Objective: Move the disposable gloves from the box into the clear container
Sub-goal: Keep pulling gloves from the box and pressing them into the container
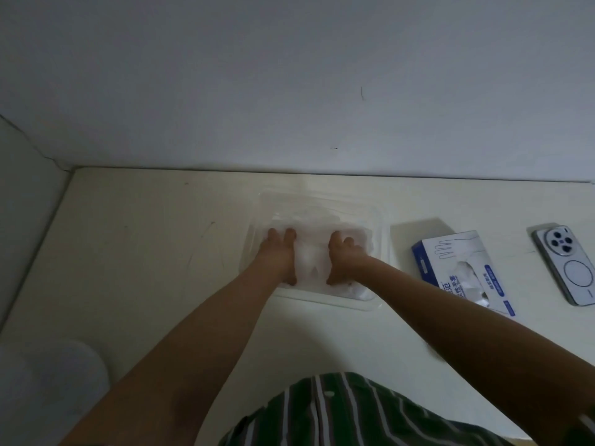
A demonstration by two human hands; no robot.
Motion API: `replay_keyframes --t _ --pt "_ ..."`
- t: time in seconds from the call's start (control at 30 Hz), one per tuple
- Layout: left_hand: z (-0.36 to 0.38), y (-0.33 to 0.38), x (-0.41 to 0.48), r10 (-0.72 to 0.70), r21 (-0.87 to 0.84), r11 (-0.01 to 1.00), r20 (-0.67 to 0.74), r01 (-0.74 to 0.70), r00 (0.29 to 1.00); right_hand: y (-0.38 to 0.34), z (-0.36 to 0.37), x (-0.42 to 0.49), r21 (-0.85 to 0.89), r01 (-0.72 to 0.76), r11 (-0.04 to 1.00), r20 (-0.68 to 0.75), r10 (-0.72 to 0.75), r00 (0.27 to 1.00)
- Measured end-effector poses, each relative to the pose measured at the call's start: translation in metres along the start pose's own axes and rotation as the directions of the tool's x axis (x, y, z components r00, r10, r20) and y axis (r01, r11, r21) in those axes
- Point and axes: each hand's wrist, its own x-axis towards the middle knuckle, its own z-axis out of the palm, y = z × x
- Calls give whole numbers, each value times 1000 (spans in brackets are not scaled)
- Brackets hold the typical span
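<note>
A clear plastic container [381,226] sits on the white table by the wall. Inside it lies a pile of thin translucent disposable gloves [311,262]. Both my hands are down in the container on that pile. My left hand [278,254] holds the pile's left part, fingers bent down at the far side and thumb at the near side. My right hand [346,254] grips the right part the same way. The blue and white glove box [450,252] lies to the right of the container, with more gloves showing in its opening.
A phone [570,265] lies face down at the far right of the table [145,252]. A wall runs directly behind the container. A pale rounded object [58,381] sits at the lower left, off the table edge.
</note>
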Motion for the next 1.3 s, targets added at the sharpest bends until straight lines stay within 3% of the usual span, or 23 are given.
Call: replay_keyframes --t 0.13,0.37,0.47,0.57,0.63,0.73,0.87,1.0,1.13,1.3 --pt "0 2 4 -39 62 997 47 37 998 -3 12 0 -143 43 989 -52 -51 997" --pt "-3 4 -2 -43 52 998 39 41 998 1 1 -8 -72 88 994 -93 -95 991" --pt "-13 7 -11 12 86 996 -120 -2 993 6 -20 -17 -21 207 978 -191 -207 960" --pt "-29 22 -22 80 91 995 -436 -45 896 13 -49 -36 141 375 916 -365 -304 880" --pt "-39 38 -28 108 28 993 -573 -112 812 24 -65 -45 221 439 871 -462 -303 834" --pt "-48 77 -38 160 -79 960 -636 -270 755 58 -74 -55 241 420 875 -565 -225 794" --pt "-42 132 -46 274 -206 860 -586 -467 763 119 -62 -63 289 256 922 -527 -69 847" --pt "-23 185 -51 453 -177 793 -470 -584 758 180 -36 -79 337 96 937 -488 87 869" --pt "0 222 -50 555 -92 790 -312 -606 771 217 -5 -88 308 -33 951 -403 161 901" --pt "31 248 -36 567 76 824 -133 -562 813 228 18 -87 291 -16 957 -455 153 877"
